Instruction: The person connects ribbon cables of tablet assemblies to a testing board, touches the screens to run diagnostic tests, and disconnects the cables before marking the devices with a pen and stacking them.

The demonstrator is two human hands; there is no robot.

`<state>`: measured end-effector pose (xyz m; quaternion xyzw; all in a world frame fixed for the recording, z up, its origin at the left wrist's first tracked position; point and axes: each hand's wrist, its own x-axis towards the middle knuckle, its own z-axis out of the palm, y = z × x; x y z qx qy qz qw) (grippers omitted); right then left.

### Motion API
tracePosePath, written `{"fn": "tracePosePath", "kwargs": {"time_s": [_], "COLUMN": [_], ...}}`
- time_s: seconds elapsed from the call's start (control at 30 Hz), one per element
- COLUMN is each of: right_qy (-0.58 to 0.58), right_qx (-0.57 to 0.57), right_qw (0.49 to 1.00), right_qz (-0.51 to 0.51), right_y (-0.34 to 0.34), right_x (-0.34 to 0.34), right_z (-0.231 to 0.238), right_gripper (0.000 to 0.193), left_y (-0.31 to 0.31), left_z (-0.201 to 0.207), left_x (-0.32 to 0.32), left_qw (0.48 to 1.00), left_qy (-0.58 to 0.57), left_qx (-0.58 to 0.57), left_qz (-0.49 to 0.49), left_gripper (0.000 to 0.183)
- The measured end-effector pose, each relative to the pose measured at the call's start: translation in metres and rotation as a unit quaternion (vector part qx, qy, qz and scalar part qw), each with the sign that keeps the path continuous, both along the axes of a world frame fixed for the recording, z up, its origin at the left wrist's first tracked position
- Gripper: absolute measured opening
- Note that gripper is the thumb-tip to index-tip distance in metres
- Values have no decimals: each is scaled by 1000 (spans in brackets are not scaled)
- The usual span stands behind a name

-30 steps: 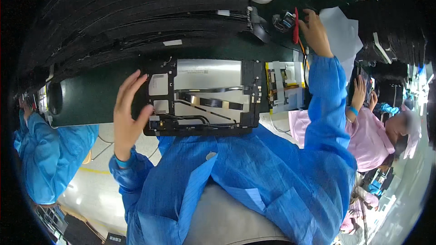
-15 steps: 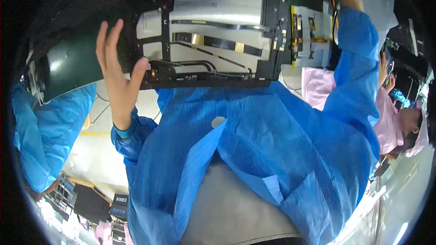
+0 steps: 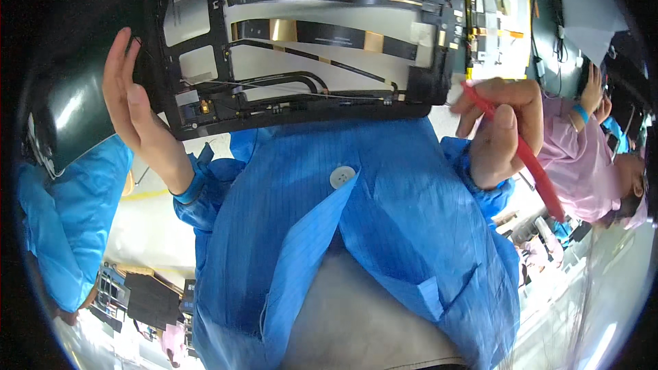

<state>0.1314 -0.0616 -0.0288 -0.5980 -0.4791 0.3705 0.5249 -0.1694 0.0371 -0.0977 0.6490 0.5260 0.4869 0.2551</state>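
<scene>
An opened tablet-like device [image 3: 322, 67] lies before me, its silver inside crossed by black flat ribbon cables with gold patches and framed by black edges. My left hand [image 3: 145, 113] is open at the device's left edge, fingers stretched out and thumb up; whether it touches the edge I cannot tell. Close to the lower right corner, my right hand [image 3: 504, 127] is closed around a slim red stick-like tool [image 3: 538, 171]. One end of the tool points up at the device's side, and the other slants down past my palm.
Right of the device lies a yellow-edged panel [image 3: 499, 34] with small parts and tape. Cables [image 3: 538, 34] run beside it on the dark green work surface [image 3: 82, 106]. A person in pink [image 3: 579, 140] sits at the right, another in blue [image 3: 75, 212] at the left.
My right hand has come from the far right down to the device's lower right corner, bringing the red tool. The device appears nearer and slightly tilted. My left hand has shifted left with it.
</scene>
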Motion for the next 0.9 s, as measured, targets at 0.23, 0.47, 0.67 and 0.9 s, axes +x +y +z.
{"fn": "tracePosePath", "kwargs": {"time_s": [0.23, 0.47, 0.67, 0.9], "right_qy": [-238, -307, -311, -281], "right_qx": [17, 14, -6, 155], "right_qw": [964, 947, 947, 899], "right_qz": [-117, -96, -82, -297], "right_y": [0, 2, 1, 13], "right_x": [-30, -29, -32, 36], "right_z": [-35, -34, -32, -13], "right_gripper": [22, 25, 26, 17], "left_y": [2, 1, 1, 1], "left_z": [-2, -2, -2, 0], "left_x": [1, 4, 6, 5], "left_qw": [999, 999, 999, 999], "left_qy": [6, 0, 7, -3], "left_qx": [7, 19, 4, 18], "left_qz": [46, 34, 43, 38], "left_gripper": [48, 45, 44, 41]}}
